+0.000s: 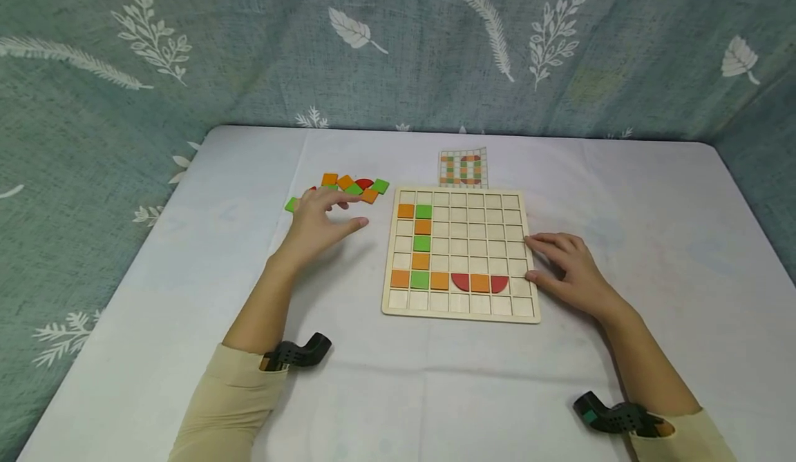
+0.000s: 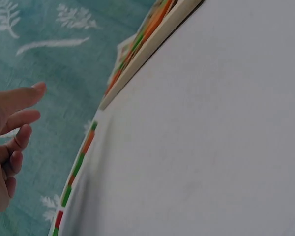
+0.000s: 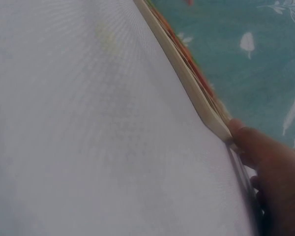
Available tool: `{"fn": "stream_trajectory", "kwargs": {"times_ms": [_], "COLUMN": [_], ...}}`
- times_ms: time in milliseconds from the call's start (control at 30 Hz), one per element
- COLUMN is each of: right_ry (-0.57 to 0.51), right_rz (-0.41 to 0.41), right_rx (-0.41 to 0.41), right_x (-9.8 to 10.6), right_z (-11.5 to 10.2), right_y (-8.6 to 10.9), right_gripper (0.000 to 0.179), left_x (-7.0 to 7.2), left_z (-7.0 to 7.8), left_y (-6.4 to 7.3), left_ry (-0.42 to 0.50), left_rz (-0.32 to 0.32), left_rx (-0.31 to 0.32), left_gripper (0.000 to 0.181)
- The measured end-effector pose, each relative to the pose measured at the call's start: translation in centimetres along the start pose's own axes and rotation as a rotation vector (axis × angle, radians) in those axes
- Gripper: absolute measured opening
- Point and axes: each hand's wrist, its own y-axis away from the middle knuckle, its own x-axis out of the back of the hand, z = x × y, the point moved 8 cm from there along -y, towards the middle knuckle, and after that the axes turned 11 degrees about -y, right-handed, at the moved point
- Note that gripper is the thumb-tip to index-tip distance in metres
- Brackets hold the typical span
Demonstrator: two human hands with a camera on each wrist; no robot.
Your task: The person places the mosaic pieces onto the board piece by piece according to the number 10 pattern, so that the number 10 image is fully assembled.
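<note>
Two hands are working over a white table (image 1: 186, 268). Going from the left, the left hand (image 1: 319, 222) is hovering with relaxed, spread fingers over loose tiles (image 1: 348, 187), orange, green and red, scattered just beyond its fingertips; it is gripping nothing. Between the hands a wooden grid board (image 1: 461, 255) is lying flat, carrying a few tiles along its near-left cells. Beyond it a pattern card (image 1: 463, 168) is lying. The right hand (image 1: 569, 268) is resting open, fingertips touching the board's right edge.
</note>
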Motion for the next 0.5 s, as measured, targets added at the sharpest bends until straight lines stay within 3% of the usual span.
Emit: {"fn": "stream_trajectory", "kwargs": {"times_ms": [233, 500], "right_ry": [-0.004, 0.017], "right_rz": [0.007, 0.011], "right_rx": [0.008, 0.011], "right_x": [0.0, 0.0], "right_z": [-0.2, -0.1], "right_y": [-0.1, -0.2], "right_gripper": [0.056, 0.056], "left_x": [1.7, 2.5], "left_z": [-3.0, -6.9], "left_y": [0.1, 0.2], "left_ry": [-0.049, -0.095], "left_rz": [0.075, 0.073], "left_rx": [0.054, 0.192], "left_gripper": [0.041, 0.044]}}
